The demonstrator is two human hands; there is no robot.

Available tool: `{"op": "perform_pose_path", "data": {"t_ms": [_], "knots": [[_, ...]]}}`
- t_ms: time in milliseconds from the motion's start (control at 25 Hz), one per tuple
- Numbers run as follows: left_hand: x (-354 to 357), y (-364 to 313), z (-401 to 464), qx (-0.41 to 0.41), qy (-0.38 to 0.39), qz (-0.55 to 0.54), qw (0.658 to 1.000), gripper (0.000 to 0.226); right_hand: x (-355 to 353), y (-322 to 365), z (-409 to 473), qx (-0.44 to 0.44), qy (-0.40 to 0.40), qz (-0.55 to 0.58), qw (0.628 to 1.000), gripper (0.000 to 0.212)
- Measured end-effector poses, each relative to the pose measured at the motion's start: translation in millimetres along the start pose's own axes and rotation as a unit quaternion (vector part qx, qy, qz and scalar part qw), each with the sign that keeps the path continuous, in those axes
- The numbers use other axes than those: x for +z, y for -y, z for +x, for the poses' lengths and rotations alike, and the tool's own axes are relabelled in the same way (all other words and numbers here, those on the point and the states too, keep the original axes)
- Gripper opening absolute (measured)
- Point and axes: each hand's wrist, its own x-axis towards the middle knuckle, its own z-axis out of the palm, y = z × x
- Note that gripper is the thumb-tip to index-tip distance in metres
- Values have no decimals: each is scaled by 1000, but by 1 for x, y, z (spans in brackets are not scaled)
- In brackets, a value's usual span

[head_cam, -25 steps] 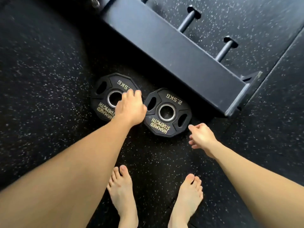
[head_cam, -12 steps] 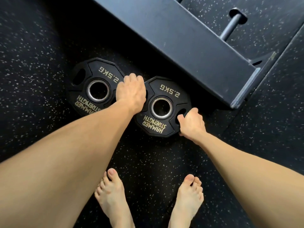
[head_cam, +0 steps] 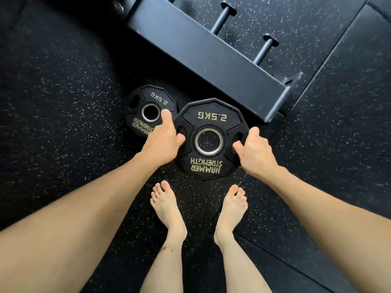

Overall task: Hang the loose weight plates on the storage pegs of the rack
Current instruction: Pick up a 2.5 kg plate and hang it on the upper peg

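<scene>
Held plate: we have one 2.5 kg plate between both hands, face up toward us, and it appears raised off the floor (it looks larger than its twin and overlaps it).
Left grip: our left hand is closed on the plate's left side, thumb lying over the handle slot there.
Right grip: our right hand clamps the opposite side at the right slot, so the load sits balanced between the two holds.
Why so: we judge the paired slots give a level carry and leave the centre hole free for a peg.
Second plate: the other plate lies flat on the floor, to the left and partly under the held one.
Pegs: two bare pegs jut from the far side of the rack beam.
Floor: dark speckled rubber matting, seams showing at right; our bare feet stand just below the plate.
</scene>
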Motion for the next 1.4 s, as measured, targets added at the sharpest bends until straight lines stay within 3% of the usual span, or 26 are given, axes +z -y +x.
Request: {"op": "perform_pose_path", "data": {"t_ms": [160,240,360,520,640,760,840,1000,1200,1400], "knots": [[-46,-21,-76,-78,-87,-177,977,46,-41,29,-57,-55,-17,6,998,20],[-85,-44,-130,-98,-126,-229,960,35,-73,51,-110,-74,-23,17,997,23],[-141,-74,-206,-64,-146,-254,954,18,-122,80,-193,-72,-21,83,994,28],[-208,-110,-301,-5,-162,-329,930,13,-183,116,-303,-75,-44,170,982,30],[-252,-138,-378,25,-173,-430,886,14,-223,142,-381,-99,-65,230,966,22],[-292,-154,-444,68,-161,-531,829,19,-254,172,-448,-124,-97,308,938,35],[-311,-161,-477,89,-176,-542,817,27,-265,183,-476,-149,-109,333,924,46],[-333,-165,-542,115,-249,-557,784,18,-276,199,-520,-221,-113,317,915,58],[-344,-167,-586,106,-331,-598,722,20,-298,231,-544,-323,-52,293,898,55],[-321,-188,-629,62,-472,-626,617,21,-319,250,-551,-430,57,229,871,47]]}}
